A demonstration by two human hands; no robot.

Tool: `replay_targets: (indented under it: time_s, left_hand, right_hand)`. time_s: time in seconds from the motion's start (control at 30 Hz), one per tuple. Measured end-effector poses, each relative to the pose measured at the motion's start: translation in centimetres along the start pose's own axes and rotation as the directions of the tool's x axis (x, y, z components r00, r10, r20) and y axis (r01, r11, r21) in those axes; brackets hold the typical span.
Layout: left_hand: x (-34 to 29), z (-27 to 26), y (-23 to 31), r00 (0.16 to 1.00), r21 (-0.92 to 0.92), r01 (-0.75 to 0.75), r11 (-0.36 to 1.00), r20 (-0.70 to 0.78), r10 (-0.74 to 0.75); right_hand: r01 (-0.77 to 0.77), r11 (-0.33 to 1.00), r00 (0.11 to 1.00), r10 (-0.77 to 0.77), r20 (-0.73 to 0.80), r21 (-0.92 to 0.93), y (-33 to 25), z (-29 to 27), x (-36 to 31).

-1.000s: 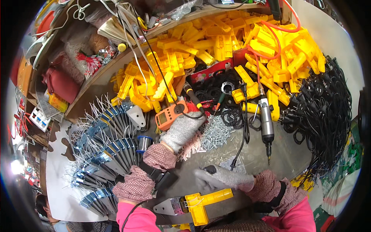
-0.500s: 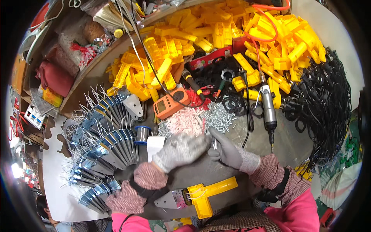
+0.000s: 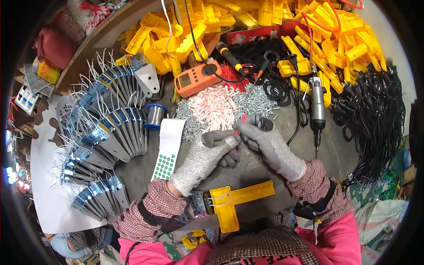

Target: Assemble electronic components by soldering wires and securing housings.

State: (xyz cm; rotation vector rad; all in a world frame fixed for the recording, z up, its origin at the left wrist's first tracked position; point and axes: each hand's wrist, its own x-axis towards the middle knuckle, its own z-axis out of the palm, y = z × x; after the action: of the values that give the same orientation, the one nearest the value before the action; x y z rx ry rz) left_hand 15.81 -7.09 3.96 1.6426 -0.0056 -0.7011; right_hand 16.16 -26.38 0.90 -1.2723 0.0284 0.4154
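Yellow plastic housing [image 3: 227, 213], T-shaped, one: on worktop [image 3: 251, 171], lower centre of frame, below left hand [image 3: 205, 157], the nearer, and right hand [image 3: 267, 143]; long axis roughly left to right, right end slightly higher. Perforated metal plate [image 3: 201, 204]: adjoining at left. Slim red piece [image 3: 238, 132]: frame centre, pinched by right hand. Left fingers curled; grip cannot be told.

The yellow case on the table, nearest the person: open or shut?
Open: white wires show uncovered across the yellow case, with no lid over them.
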Motion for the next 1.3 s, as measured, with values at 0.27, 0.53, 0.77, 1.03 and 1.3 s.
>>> replay_targets:
  time_s: [0.27, 0.53, 0.77, 1.03, 1.3]
  left_hand:
    - [-1.1, -0.7, -2.9, 0.995, -0.101, 0.011, 0.995, -0.102, -0.021]
    - [-3.1, -0.8, -3.0, 0.993, -0.242, -0.058, 0.969, -0.113, 0.032]
    - [-4.4, 1.0, -3.7, 0.975, -0.194, -0.169, 0.966, -0.174, 0.135]
    - [-3.2, 1.1, -2.9, 0.958, -0.204, -0.207, 0.957, -0.240, 0.156]
    - [-4.3, 0.7, -4.0, 0.882, 0.162, -0.285, 0.945, -0.341, 0.324]
  right_hand:
    - [0.112, 0.971, 0.993, -0.118, 0.017, 0.210, 0.6, -1.5, 1.6]
    - [0.054, 0.980, 0.994, -0.071, -0.087, -0.191, -0.9, -0.2, -0.8]
    - [0.160, 0.930, 0.982, -0.116, 0.149, -0.331, 0.6, 0.0, -0.4]
    - [0.124, 0.953, 0.972, -0.061, 0.226, -0.276, 0.1, 0.6, -0.9]
    - [0.238, 0.845, 0.970, -0.183, 0.160, -0.479, -1.2, 1.0, -1.8]
